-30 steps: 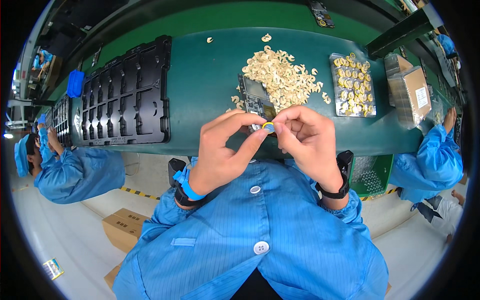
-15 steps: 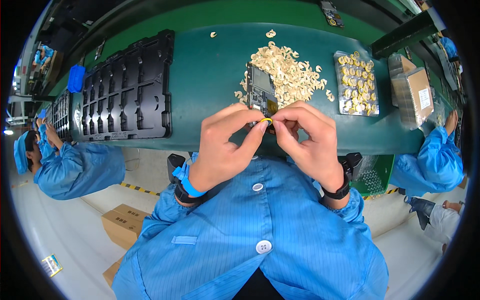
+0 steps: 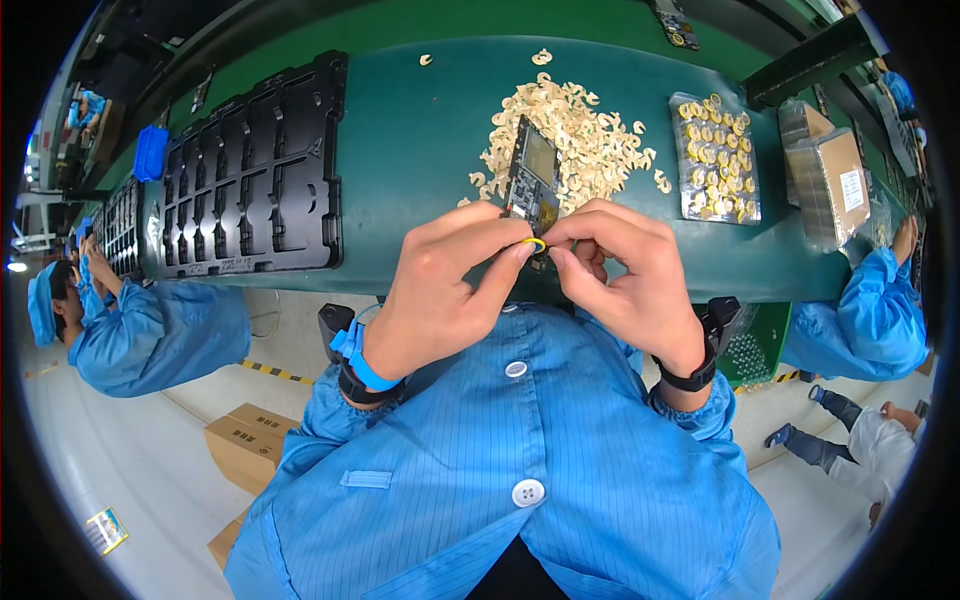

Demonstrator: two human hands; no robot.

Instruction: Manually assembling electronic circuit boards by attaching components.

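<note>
My left hand [image 3: 450, 265] pinches a small yellow-rimmed ring [image 3: 536, 242] between thumb and forefinger. At the ring's right edge, the thumb and forefinger of my right hand [image 3: 630, 265] are pressed together on it, the other fingers curled. Just beyond my fingertips is a dark circuit board [image 3: 530, 185] with a grey rectangular plate at its far part. My hands cover some of its near end. A loose pile of small cream C-shaped pieces [image 3: 595, 140] spreads behind and to the right of the board.
To the left lies a black compartment tray [image 3: 255, 170]. A clear tray [image 3: 718, 160] of yellow-rimmed round pieces sits at right, with a stack of packaging [image 3: 838, 180] beyond. Co-workers in blue are at both sides. Another circuit board [image 3: 675, 22] lies at the far edge.
The board's far end has swung slightly to the right. Both wrists have shifted a little outward, while the fingertips stay on the yellow-rimmed ring.
</note>
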